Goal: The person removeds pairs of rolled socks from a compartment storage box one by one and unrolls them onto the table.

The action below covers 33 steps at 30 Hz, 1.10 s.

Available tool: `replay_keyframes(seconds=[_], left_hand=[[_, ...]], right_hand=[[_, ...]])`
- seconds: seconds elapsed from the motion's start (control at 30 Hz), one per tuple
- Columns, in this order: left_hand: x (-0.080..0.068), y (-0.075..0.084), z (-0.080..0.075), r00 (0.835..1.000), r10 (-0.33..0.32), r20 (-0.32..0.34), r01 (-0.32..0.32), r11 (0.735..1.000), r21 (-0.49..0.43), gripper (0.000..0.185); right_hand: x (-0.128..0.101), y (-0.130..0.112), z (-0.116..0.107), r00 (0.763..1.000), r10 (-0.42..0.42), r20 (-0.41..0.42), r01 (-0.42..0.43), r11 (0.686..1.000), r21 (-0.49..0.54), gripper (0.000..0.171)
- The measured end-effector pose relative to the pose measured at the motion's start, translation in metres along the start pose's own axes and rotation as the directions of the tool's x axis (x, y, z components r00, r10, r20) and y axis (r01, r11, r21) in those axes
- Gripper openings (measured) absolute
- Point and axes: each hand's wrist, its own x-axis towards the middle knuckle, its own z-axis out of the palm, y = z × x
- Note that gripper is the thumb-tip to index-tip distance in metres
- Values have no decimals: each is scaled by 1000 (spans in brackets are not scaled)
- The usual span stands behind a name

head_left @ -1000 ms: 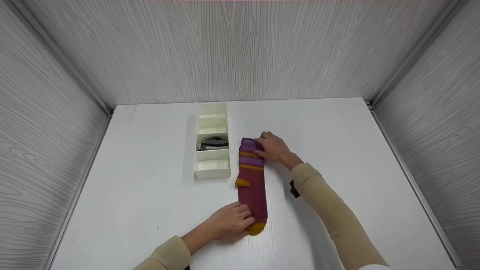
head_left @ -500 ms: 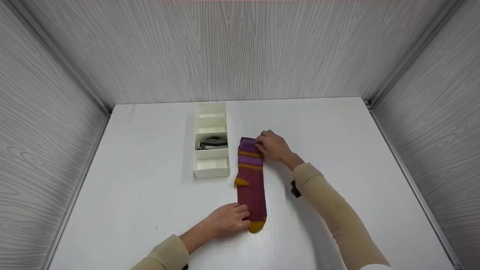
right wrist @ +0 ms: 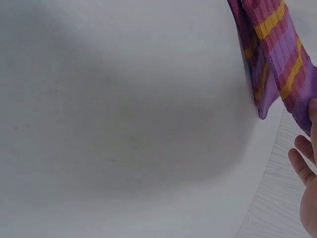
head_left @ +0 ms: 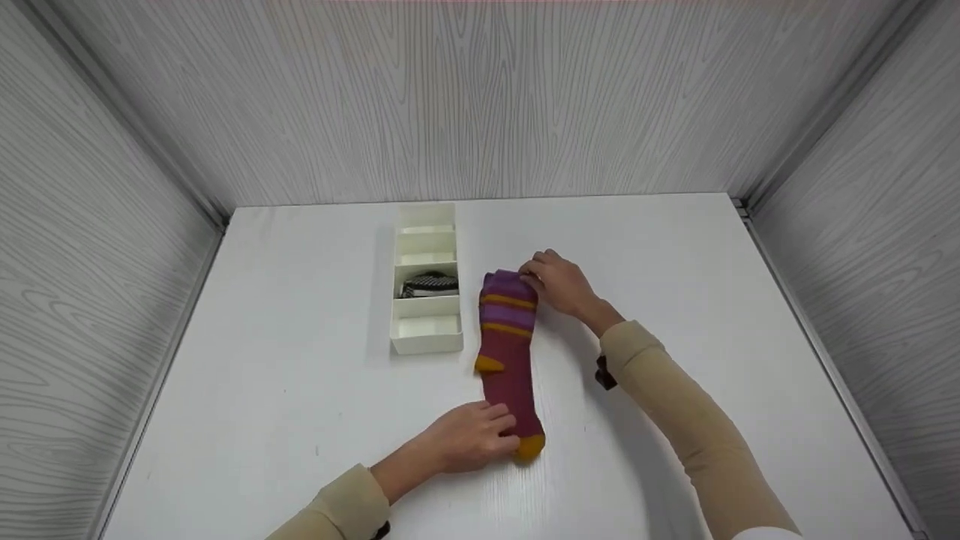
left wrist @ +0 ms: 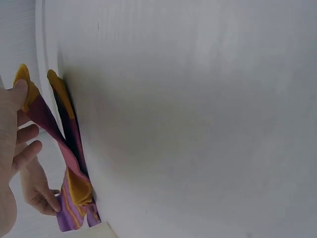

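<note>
Hands are pinching the sock [head_left: 508, 352] at both ends: left hand [head_left: 469, 439] at the toe, right hand [head_left: 559, 285] at the cuff. That is holding it stretched lengthwise on the table [head_left: 675, 247], beside the box [head_left: 426, 330].

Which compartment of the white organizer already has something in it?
The third compartment from the far end of the white organizer, holding a black-and-white patterned item. The others look empty. It sits level with the sock's purple cuff.
</note>
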Motion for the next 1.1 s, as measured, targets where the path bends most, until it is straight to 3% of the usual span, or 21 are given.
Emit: replay_keyframes(seconds=[0.23, 0.4, 1.1], left_hand=[[18, 4, 4, 1000, 19, -1, -19, 1000, 22, 7], [33, 4, 8, 999, 36, 8, -36, 999, 30, 10], [74, 9, 27, 989, 19, 145, -17, 1000, -11, 19]], right_hand=[[-1, 9, -13, 999, -20, -27, 21, 1000, 20, 20], [-5, 20, -21, 1000, 3, -2, -3, 1000, 8, 21], [-27, 67, -23, 995, 90, 32, -87, 993, -78, 20]])
